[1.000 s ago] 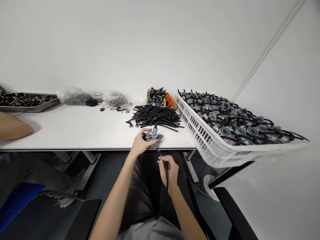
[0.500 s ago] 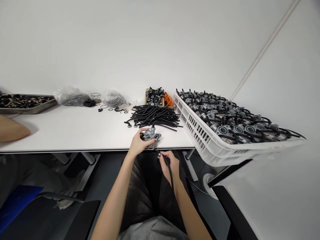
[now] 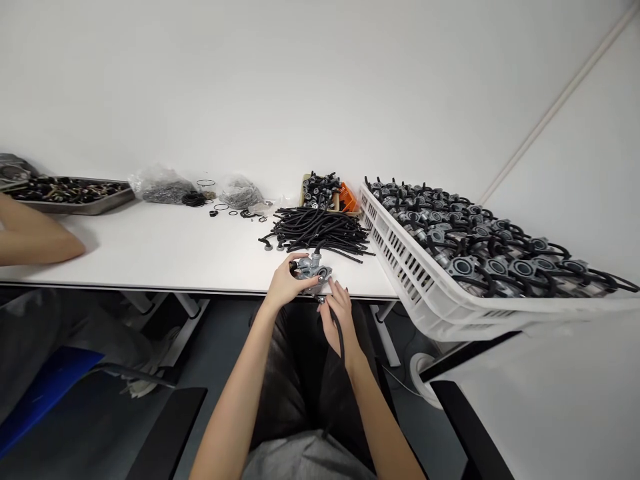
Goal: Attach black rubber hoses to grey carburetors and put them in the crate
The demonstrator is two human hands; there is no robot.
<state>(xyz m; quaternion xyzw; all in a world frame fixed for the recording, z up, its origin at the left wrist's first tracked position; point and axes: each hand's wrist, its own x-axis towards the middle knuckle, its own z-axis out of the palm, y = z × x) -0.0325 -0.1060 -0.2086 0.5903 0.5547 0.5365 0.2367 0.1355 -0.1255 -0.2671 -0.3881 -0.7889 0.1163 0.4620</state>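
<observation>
While the left hand [image 3: 285,285] grips 1 grey metal body [image 3: 313,268] between thumb and fingers, the right hand [image 3: 341,315] pinches 1 black hose [image 3: 342,339] near its end. This metal body is on the near side of the hose pile [image 3: 323,230], which I take as landmark, and it is held above the front edge of the white table [image 3: 150,257]. The hose runs back over the right palm towards the wrist. Some right fingers are stretched out and come close to the metal body; whether they touch it, I cannot tell.

About the progress, I judge as follows. On top of the metal body, 1 short black tube [image 3: 317,251] stands upright and appears to be fitted already. The hose end is just below the body, but the fingers partly hide this place, so I cannot say if the joint is made.

To the right of the pile, the white crate [image 3: 407,270] holds many similar bodies with black hoses among them, so a large part seems to be done. The pile itself has many loose hoses, and directly behind it a yellow bin [image 3: 303,190] contains small fittings; these appear to be not yet used. Far left of the pile, another person's arm [image 3: 43,239] rests by a metal tray [image 3: 113,200].
</observation>
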